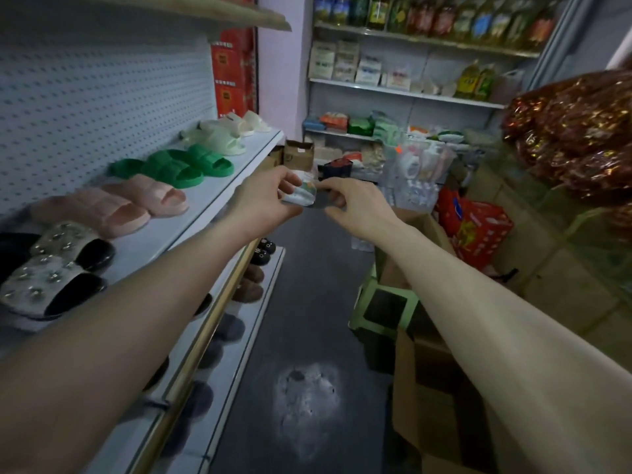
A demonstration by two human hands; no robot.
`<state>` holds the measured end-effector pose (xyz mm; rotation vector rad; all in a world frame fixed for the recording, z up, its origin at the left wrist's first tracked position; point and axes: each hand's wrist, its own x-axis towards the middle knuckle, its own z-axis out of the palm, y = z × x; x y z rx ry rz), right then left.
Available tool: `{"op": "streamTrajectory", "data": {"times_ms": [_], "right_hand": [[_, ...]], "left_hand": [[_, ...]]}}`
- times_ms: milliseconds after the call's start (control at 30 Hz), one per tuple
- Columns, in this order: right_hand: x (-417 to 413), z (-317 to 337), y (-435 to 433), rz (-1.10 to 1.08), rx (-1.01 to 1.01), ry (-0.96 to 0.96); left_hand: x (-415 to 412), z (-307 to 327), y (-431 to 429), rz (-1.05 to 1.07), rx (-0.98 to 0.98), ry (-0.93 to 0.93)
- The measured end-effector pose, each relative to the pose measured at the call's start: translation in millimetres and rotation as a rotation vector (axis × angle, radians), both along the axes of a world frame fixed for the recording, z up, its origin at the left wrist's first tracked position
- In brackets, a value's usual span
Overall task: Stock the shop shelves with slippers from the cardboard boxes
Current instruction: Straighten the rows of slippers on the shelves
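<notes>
Shelf (219, 186) on left holds slippers (178, 167) in row. Box (441, 398) near right, on floor. Your left hand (270, 200) and right hand (352, 203) both pinch small white packet (301, 196), mid-aisle.

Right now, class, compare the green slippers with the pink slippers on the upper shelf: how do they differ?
The green slippers are vivid green; the pink slippers are pale pink. The green ones sit farther along the upper shelf, the pink ones nearer the camera. Both are chunky open-toed slides, with toes pointing towards the aisle.
</notes>
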<state>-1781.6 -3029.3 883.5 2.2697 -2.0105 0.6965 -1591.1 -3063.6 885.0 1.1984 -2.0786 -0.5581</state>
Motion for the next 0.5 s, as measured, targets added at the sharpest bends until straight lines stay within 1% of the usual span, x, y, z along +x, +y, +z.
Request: {"op": "streamTrajectory", "data": {"times_ms": [167, 300, 367, 500], "right_hand": [[-28, -12, -84, -0.013, 0.005, -0.049], [-62, -30, -158, 0.020, 0.033, -0.092], [-85, -36, -202, 0.035, 0.038, -0.087], [-135, -34, -292, 0.090, 0.023, -0.062]], "left_hand": [[-34, -11, -78, 0.002, 0.023, 0.019], [-65, -24, -147, 0.018, -0.010, -0.037], [-86, -28, -185, 0.044, 0.004, -0.059], [-132, -32, -266, 0.114, 0.004, -0.041]]}}
